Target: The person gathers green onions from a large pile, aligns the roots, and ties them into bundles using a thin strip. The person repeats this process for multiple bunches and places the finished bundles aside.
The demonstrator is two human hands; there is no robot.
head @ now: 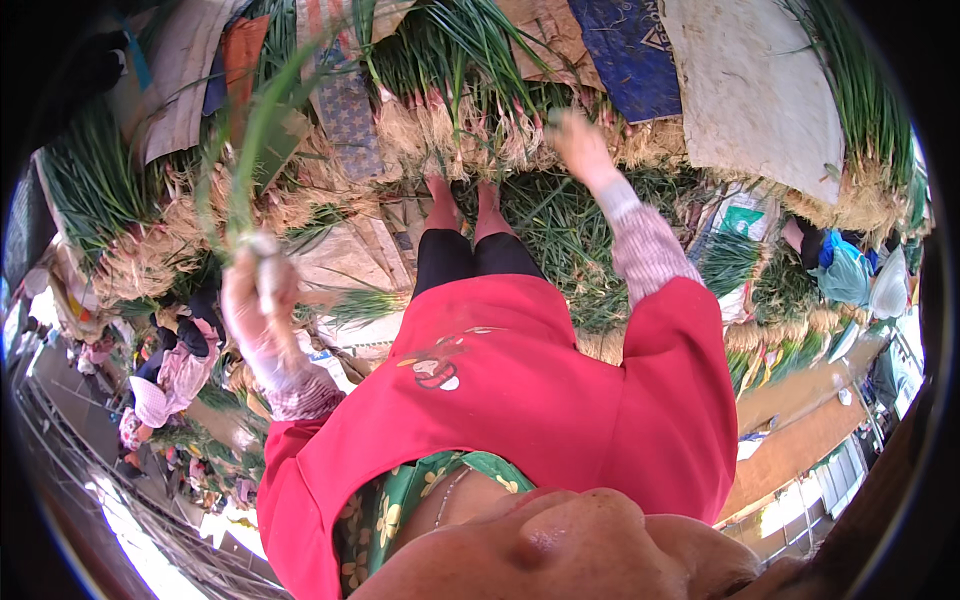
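Observation:
My left hand point(255, 289), blurred, is raised at the left and closed around a few green spring onion stalks point(251, 161). Their leaves point away from me, and something white shows at my fingers. My right hand point(583, 146) reaches forward to the edge of a row of spring onions point(450, 97) with pinkish stems and pale, tangled roots point(409, 127). Motion blur hides the fingertips, where a small grey-green patch shows; whether they grip anything is unclear. My bare feet are against those roots.
Cardboard and sack pieces, including a blue sheet point(630, 56) and a whitish sheet point(750, 90), cover parts of the row. Loose green leaves point(555, 217) litter the ground by my legs. More bunches point(101, 180) lie at the left. Another person point(180, 367) is at the lower left; plastic bags point(847, 277) are at the right.

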